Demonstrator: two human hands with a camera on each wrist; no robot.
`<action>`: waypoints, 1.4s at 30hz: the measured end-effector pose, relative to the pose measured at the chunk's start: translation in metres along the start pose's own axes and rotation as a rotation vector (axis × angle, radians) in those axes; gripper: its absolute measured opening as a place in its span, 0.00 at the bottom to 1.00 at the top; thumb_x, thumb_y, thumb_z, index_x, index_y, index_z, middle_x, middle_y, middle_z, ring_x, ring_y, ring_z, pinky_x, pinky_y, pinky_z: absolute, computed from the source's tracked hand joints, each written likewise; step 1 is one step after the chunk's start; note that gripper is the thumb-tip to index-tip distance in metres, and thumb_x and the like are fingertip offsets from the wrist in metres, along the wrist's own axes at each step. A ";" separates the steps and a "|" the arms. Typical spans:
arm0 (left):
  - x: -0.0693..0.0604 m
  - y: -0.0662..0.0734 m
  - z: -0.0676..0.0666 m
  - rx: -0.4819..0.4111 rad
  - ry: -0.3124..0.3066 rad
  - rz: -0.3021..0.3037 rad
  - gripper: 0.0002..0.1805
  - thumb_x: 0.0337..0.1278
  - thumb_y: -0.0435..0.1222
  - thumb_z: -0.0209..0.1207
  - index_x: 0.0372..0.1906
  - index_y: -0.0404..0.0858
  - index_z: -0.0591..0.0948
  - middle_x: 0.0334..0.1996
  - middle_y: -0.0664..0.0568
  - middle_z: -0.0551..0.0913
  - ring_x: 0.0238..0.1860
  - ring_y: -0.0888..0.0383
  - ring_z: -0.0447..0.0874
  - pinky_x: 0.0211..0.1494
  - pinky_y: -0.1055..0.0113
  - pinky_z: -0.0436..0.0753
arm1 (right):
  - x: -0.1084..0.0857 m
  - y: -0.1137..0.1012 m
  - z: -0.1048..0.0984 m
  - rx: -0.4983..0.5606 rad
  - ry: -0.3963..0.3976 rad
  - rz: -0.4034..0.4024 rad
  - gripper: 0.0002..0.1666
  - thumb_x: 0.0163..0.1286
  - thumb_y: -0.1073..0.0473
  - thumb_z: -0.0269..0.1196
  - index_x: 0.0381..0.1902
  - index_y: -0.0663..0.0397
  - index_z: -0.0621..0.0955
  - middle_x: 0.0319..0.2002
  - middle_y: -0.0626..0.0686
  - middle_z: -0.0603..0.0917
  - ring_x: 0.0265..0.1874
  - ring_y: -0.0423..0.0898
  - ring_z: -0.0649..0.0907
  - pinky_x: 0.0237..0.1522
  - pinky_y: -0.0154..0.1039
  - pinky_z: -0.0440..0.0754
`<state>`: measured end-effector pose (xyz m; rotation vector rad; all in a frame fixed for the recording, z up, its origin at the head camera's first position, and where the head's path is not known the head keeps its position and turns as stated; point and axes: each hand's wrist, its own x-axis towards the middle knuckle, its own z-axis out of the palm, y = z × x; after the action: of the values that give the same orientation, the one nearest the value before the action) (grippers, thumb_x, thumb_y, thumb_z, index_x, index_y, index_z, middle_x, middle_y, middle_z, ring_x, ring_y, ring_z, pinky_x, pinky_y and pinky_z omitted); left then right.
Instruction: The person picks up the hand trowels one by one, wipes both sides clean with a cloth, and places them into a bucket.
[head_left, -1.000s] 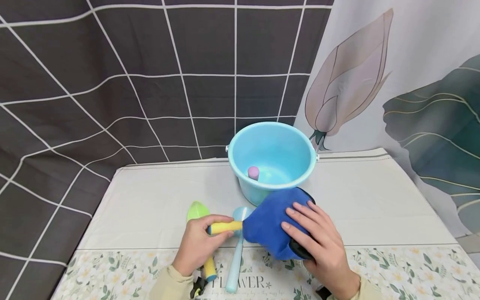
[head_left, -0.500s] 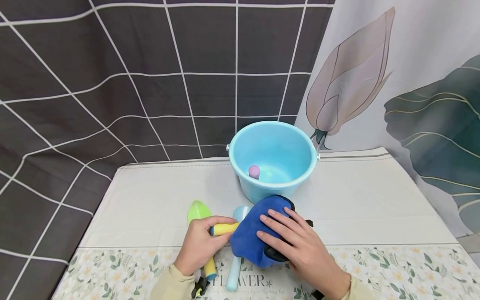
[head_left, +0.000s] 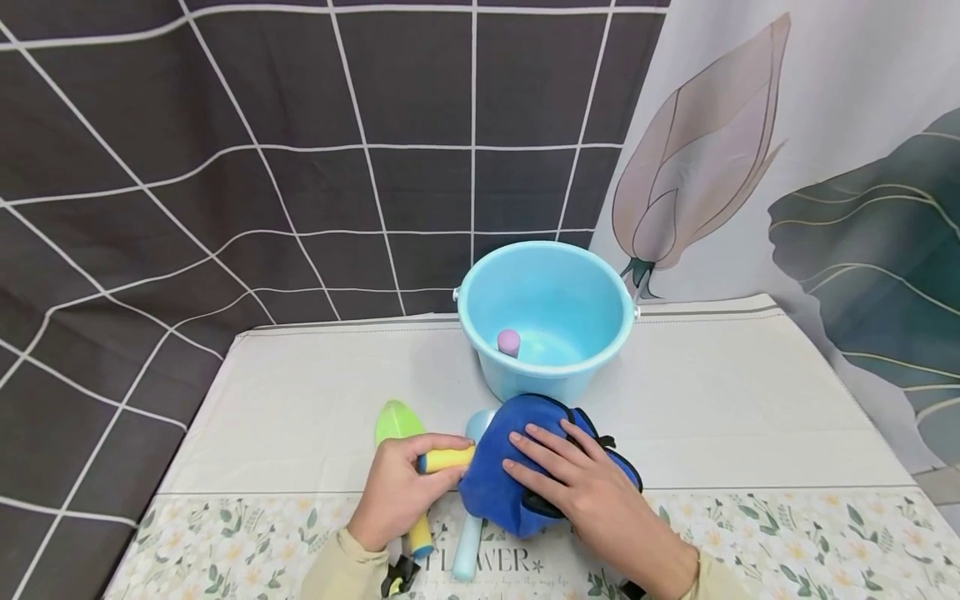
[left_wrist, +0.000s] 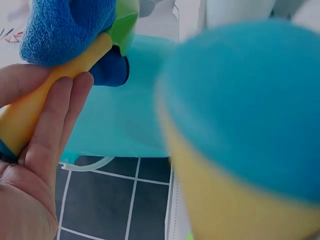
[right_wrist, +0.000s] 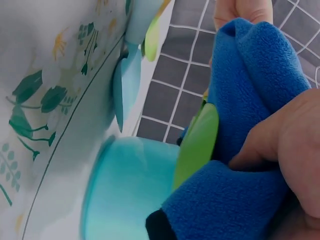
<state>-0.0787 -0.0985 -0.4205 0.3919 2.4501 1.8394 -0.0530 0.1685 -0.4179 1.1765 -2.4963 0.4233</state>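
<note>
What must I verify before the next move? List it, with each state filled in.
1. Left hand pinches the yellow handle: ok.
2. Right hand holds the blue cloth: ok.
3. Green head fully covered by the blue cloth: not ok, part shows in the right wrist view.
4. Green head clean all over: cannot tell, partly hidden.
5. Bucket standing upright: ok.
6. Space beneath the blue cloth clear: not ok, the light blue scoop lies there.
</note>
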 end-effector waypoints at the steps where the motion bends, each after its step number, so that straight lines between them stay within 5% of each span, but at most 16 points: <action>1: 0.000 0.000 0.000 -0.009 -0.002 0.009 0.13 0.50 0.36 0.75 0.43 0.45 0.90 0.39 0.55 0.90 0.40 0.58 0.86 0.44 0.66 0.84 | 0.000 0.000 0.000 0.000 0.007 0.002 0.46 0.52 0.79 0.65 0.69 0.43 0.76 0.71 0.50 0.72 0.71 0.52 0.69 0.72 0.54 0.59; 3: 0.000 -0.001 -0.001 -0.026 -0.006 0.028 0.13 0.50 0.36 0.75 0.43 0.44 0.90 0.39 0.54 0.90 0.40 0.57 0.87 0.44 0.66 0.85 | 0.001 0.001 0.000 0.004 0.021 0.005 0.44 0.54 0.78 0.62 0.68 0.43 0.77 0.70 0.49 0.73 0.71 0.52 0.70 0.72 0.53 0.59; 7: 0.000 -0.002 -0.001 -0.044 -0.014 0.066 0.14 0.50 0.36 0.75 0.44 0.42 0.90 0.40 0.54 0.90 0.43 0.57 0.88 0.46 0.65 0.85 | 0.002 0.002 0.002 -0.009 0.071 0.000 0.27 0.81 0.67 0.41 0.64 0.44 0.80 0.68 0.49 0.76 0.68 0.52 0.73 0.70 0.53 0.62; 10: 0.000 -0.002 0.000 -0.060 -0.028 0.076 0.14 0.50 0.37 0.75 0.44 0.40 0.90 0.40 0.54 0.90 0.45 0.57 0.88 0.48 0.65 0.85 | 0.002 0.002 0.005 -0.026 0.098 -0.003 0.38 0.85 0.56 0.23 0.61 0.46 0.83 0.66 0.50 0.78 0.66 0.52 0.75 0.69 0.53 0.64; 15: -0.001 -0.001 0.000 -0.054 -0.031 0.074 0.14 0.50 0.38 0.76 0.44 0.40 0.90 0.41 0.54 0.90 0.45 0.57 0.88 0.47 0.66 0.85 | -0.001 0.003 0.005 -0.022 0.072 0.036 0.28 0.76 0.69 0.42 0.60 0.48 0.84 0.65 0.50 0.78 0.67 0.52 0.74 0.71 0.51 0.62; 20: -0.001 -0.002 0.000 -0.046 -0.026 0.087 0.14 0.49 0.38 0.76 0.43 0.41 0.90 0.41 0.55 0.90 0.45 0.57 0.88 0.48 0.66 0.84 | -0.003 0.004 0.003 -0.016 0.026 0.073 0.33 0.59 0.77 0.59 0.61 0.49 0.83 0.66 0.50 0.77 0.68 0.52 0.73 0.72 0.50 0.60; 42: -0.002 -0.002 -0.001 -0.068 -0.020 0.089 0.14 0.46 0.30 0.76 0.42 0.41 0.90 0.41 0.55 0.90 0.47 0.56 0.88 0.50 0.65 0.84 | -0.007 0.012 -0.003 -0.054 -0.004 0.188 0.35 0.53 0.84 0.60 0.56 0.53 0.85 0.61 0.51 0.82 0.66 0.53 0.75 0.70 0.53 0.63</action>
<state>-0.0773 -0.1002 -0.4220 0.5199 2.3867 1.9363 -0.0574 0.1819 -0.4201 0.9268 -2.6147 0.3999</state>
